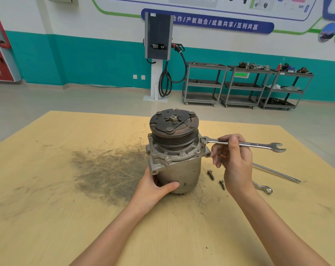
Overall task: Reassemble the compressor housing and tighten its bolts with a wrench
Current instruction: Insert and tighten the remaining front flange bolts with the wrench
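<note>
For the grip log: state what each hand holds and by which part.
Right hand pinches the wrench at mid-shank. Left hand grips the compressor by its lower body.

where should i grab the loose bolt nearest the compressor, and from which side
Pinch the bolt across its threaded shank from above. It lies flat on the table, head toward the compressor, with open space on both sides.
</note>
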Motion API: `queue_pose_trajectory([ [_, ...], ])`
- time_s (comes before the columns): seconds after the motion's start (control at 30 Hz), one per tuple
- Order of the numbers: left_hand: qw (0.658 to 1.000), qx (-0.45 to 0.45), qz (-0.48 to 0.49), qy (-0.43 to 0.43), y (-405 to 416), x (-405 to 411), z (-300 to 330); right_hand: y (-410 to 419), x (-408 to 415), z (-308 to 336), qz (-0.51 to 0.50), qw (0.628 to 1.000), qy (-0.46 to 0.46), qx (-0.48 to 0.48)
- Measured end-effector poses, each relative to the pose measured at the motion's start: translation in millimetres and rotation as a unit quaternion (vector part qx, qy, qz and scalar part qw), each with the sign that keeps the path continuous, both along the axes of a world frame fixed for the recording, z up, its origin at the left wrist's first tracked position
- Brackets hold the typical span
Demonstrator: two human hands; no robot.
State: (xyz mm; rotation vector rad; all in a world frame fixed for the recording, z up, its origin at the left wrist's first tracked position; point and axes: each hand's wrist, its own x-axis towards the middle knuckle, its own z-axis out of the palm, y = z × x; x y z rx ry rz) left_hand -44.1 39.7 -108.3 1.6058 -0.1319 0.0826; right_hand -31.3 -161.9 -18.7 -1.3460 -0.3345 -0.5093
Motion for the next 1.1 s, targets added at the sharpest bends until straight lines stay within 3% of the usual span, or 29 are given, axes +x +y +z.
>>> queue_pose_trajectory([
  [0.4,1.0,0.007,-0.001,0.003,0.8,0.7,-3.3,-6.1,13.7,15.7,0.065,0.993,0.088,0.033],
  [0.73,1.0,0.005,-0.003,0.002,1.4,0.7,-2.2,3.5,-2.0,3.0,0.007,1.0,0.011,0.01],
  [1.1,1.0,0.009,-0.006,-0.002,1.8,1.2,-4.3,-1.6,3.8,8.4,0.017,0.999,0.038,0.009],
])
